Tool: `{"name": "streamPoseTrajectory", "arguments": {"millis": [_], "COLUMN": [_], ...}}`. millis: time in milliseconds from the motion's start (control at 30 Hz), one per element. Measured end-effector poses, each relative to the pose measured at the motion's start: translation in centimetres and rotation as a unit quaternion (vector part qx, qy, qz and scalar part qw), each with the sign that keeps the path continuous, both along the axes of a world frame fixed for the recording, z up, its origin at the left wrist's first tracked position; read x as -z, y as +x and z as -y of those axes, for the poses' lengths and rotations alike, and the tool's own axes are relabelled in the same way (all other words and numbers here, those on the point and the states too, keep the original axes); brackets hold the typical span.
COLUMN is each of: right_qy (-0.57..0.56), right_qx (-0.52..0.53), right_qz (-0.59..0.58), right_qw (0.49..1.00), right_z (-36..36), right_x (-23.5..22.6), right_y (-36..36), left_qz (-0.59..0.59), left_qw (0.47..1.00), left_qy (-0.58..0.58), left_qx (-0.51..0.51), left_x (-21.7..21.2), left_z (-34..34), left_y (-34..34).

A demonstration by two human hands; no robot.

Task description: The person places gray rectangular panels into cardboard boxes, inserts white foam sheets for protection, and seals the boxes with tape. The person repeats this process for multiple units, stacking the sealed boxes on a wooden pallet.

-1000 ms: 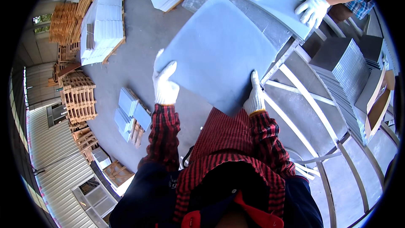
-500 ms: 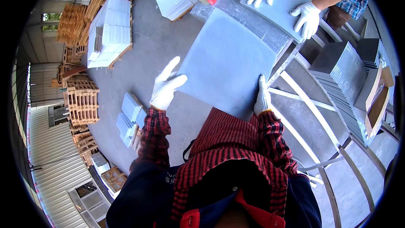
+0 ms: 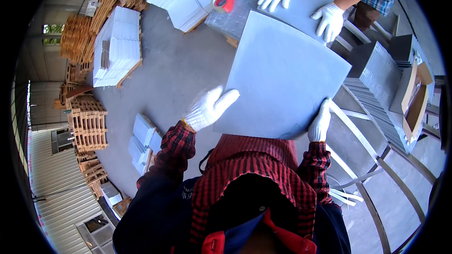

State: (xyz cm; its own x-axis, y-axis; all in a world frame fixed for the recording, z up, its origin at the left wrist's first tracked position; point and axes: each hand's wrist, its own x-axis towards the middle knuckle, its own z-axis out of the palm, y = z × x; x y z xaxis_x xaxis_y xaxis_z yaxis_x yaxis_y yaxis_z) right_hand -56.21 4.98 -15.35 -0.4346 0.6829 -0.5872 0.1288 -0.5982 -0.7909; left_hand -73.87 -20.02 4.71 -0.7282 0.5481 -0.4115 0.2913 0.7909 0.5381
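Observation:
A flat square grey panel (image 3: 287,77) lies tilted in front of me, its far part over another panel on the work table. My right hand (image 3: 320,122), in a white knit glove, grips the near right edge, its fingers partly hidden. At the left edge my left hand (image 3: 207,109), gloved the same, is open with thumb and fingers apart. Its thumb overlaps the panel's edge; whether it touches is hard to tell. Across the table, a co-worker's two white-gloved hands (image 3: 329,21) press flat on the other grey panel (image 3: 308,0).
Red tape on a roll (image 3: 222,3) sits at the corner of the work table (image 3: 214,21). Stacked grey panels (image 3: 376,73) and an open cardboard box (image 3: 416,96) stand on a metal frame at right. Wrapped white stacks (image 3: 117,42) and wooden pallets (image 3: 87,122) are at left.
The panel has turned and shifted right. My right hand has moved right with it, and my left hand has come in to its left edge. The co-worker's hands stay on the other panel.

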Motion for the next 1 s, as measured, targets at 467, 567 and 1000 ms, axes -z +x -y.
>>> {"name": "streamPoseTrajectory", "arguments": {"millis": [467,567,1000], "right_qy": [0.081,-0.020,-0.263], "right_qx": [-0.077,-0.105,-0.090], "right_qz": [-0.038,-0.078,-0.041], "right_qw": [0.993,0.991,0.960], "right_z": [-2.2,-3.4,-6.3], "right_x": [-11.5,-11.3,-8.1], "right_y": [2.8,1.5,-11.1], "left_qz": [-0.018,0.168,0.345], "left_qw": [0.978,0.938,0.925], "left_qy": [0.184,0.284,0.156], "left_qx": [-0.101,-0.111,-0.015], "left_x": [5.6,5.2,12.2], "left_z": [-0.6,-1.2,-4.9], "left_y": [-2.3,-6.2,-24.8]}}
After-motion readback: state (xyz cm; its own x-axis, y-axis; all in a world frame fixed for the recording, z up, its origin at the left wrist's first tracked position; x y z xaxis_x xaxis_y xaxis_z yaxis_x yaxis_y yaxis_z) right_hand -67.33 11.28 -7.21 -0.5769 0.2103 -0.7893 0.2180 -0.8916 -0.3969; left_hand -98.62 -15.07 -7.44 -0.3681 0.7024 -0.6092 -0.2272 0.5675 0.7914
